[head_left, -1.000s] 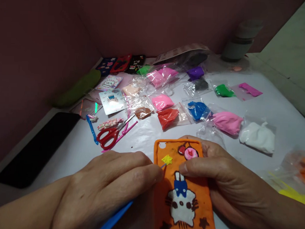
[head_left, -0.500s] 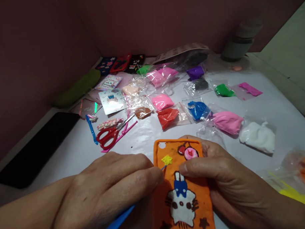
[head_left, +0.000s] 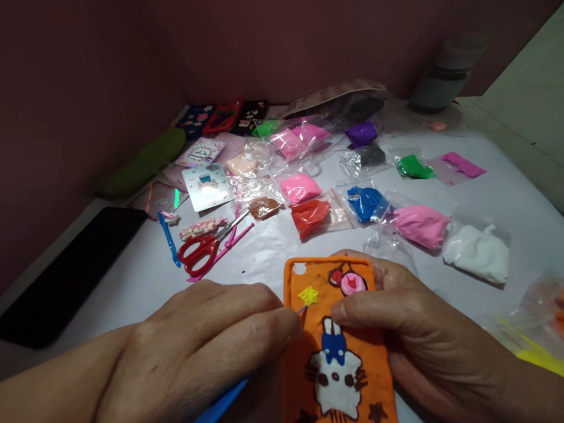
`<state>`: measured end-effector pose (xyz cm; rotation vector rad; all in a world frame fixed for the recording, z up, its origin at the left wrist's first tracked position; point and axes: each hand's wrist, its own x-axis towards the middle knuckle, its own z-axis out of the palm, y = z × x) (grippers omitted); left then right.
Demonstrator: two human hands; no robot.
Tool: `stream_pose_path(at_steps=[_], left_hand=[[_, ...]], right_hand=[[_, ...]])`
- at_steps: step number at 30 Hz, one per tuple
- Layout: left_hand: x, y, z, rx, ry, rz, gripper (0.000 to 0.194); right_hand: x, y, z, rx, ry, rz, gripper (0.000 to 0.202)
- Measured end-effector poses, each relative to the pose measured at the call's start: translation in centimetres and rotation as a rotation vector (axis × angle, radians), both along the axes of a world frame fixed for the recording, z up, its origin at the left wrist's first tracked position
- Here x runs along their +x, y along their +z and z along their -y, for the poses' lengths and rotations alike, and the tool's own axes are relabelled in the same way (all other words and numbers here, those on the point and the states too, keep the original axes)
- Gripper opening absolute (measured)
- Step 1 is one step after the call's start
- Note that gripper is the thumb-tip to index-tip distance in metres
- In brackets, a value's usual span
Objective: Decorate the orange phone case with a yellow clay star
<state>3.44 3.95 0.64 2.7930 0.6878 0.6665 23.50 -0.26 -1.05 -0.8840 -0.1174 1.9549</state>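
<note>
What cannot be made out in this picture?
Held tool: head view; left hand hides its middle, bottom edge cuts it.
Case: head view; bottom edge cuts its lower end.
Right hand: head view; case hides part of it.
Bottle: head view; blur hides any lettering.

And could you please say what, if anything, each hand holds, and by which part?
The right hand holds the flat orange rectangular case by its right side, toward the far end; the left hand holds a slender blue tool near its tip.
</note>
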Motion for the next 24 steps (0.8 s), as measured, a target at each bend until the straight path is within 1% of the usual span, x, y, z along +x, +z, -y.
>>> stream_pose_path(at_steps=[6,10,12,15,18,21,24], left_hand=[[0.31,-0.14,-0.14,0.010,0.023,0.057,0.027],[0.08,-0.33,-0.32,-0.017,-0.041,0.051,0.023],[0.03,-0.33,-0.36,-0.021,-0.048,0.034,0.022],[0.15,-0.17,-0.39,0.002,-0.045,0.038,0.025],[0.27,-0.02,-0.46,-0.016,-0.044,0.051,0.023],[0.28,-0.10,-0.53,-0.045,-0.051,0.051,0.023],[0.26,-0.27,-0.50,-0.017,-0.027,0.060,0.023]], right_hand=[[0.04,-0.28,-0.15,0.021,0.009,-0.013,0.046],[0.07,-0.41,-0.03,0.027,0.008,-0.014,0.045],[0.10,-0.45,0.12,0.029,0.004,-0.021,0.046],[0.10,-0.44,0.22,0.034,0.003,-0.037,0.047],[0.04,-0.36,0.11,0.044,0.009,-0.046,0.046],[-0.04,-0.27,-0.02,0.038,0.008,-0.041,0.046],[-0.06,-0.22,-0.05,0.031,0.000,-0.033,0.046]])
